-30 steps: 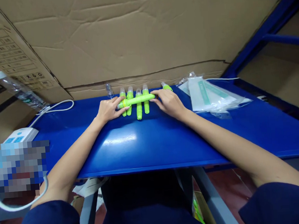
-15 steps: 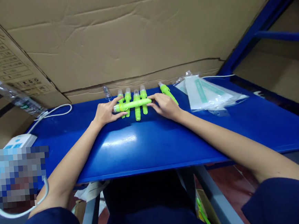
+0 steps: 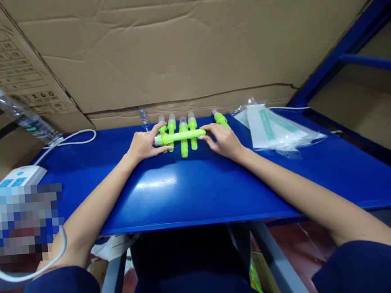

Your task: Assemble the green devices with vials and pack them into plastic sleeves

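Holding the stick level across four others on the table, we pinch its tip narrowly in the right hand. Our left hand curves about the clear end, thumb and forefinger wide apart; we cannot tell whether it grips. We would do well to support both ends evenly, keep the stick straight, and avoid nudging those beneath.

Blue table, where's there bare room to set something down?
Best is the front of the blue table, between the left forearm and right forearm. Other patches: between the power strip and left forearm, and right of the right forearm, before the plastic packets. It's crowded at back middle: green sticks, held stick, left hand, right hand.
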The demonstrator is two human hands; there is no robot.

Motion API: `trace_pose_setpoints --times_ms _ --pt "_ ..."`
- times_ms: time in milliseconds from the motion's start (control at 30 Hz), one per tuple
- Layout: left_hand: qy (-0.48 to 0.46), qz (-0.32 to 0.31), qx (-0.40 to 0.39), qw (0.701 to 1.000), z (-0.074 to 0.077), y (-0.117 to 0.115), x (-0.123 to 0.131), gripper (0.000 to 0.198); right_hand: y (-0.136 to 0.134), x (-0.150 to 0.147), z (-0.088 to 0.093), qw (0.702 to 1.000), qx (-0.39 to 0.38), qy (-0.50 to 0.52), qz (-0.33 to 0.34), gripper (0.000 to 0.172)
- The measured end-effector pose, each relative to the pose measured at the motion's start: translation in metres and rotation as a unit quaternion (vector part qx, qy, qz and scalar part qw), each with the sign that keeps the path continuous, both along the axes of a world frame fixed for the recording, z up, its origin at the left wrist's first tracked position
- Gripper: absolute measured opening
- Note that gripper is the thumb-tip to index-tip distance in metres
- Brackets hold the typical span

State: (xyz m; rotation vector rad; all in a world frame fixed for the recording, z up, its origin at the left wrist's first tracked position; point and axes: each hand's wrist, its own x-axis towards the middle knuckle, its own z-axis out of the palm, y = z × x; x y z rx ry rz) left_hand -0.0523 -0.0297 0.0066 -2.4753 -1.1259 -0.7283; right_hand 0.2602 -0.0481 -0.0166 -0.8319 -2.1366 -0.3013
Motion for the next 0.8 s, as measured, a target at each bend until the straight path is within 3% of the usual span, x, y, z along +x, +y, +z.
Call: trace_pose_setpoints --times_ms 567,800 --pt "0.023 -0.006 0.022 0.999 -0.0001 -0.0004 0.003 0.088 -0.0021 -0.0015 -0.0071 0.997 0.034 -0.066 -0.02 0.042" --pt "0.019 -0.018 0.019 0.999 -0.0019 -0.0007 0.0055 0.083 -0.005 -0.0044 -0.0043 0.998 0.005 -0.054 -0.043 0.054"
